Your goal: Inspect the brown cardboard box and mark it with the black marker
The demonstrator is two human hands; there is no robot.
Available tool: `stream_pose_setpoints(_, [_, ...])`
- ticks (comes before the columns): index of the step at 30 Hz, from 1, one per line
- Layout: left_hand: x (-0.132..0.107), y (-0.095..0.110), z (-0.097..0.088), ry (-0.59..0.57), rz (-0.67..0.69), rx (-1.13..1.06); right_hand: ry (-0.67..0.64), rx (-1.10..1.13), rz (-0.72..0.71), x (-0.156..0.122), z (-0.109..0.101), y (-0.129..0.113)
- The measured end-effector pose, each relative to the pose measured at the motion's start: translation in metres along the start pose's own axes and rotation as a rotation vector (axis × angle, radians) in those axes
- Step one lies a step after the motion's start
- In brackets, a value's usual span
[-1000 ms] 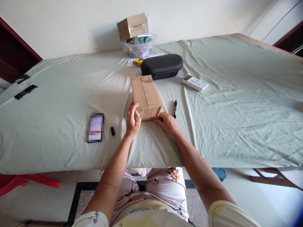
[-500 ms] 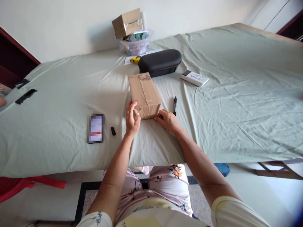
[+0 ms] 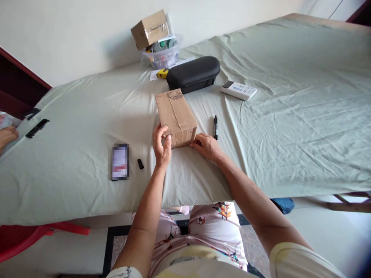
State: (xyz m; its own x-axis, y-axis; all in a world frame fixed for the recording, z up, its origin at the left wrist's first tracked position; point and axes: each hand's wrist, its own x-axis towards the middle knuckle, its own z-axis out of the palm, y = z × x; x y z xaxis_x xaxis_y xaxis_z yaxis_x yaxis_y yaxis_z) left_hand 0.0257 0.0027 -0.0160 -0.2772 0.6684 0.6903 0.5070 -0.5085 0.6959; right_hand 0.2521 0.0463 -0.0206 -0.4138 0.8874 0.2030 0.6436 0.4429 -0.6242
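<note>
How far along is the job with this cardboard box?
Done: the cardboard box is taped shut, with dark scribbles on top. In hand: the left hand and right hand are on its near end. Left: the black marker lies apart from what looks like its cap; a second taped box sits on the plastic tub.

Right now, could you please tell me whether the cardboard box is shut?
Shut: tape runs along the cardboard box, and no flap stands open.
</note>
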Motion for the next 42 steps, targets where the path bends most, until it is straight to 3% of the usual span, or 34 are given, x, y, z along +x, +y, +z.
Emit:
stream_pose_setpoints(11, [0.001,0.005,-0.003,0.005,0.006,-0.079,-0.004,-0.02,0.004,-0.001,-0.002,-0.001])
stream_pose_setpoints(26, [-0.008,-0.008,0.0,-0.034,0.106,0.098,-0.002,-0.011,-0.016,0.0,-0.001,0.003])
stream_pose_setpoints(42, [-0.01,-0.01,0.002,-0.034,0.041,0.001,-0.013,-0.023,0.017,-0.001,-0.003,-0.001])
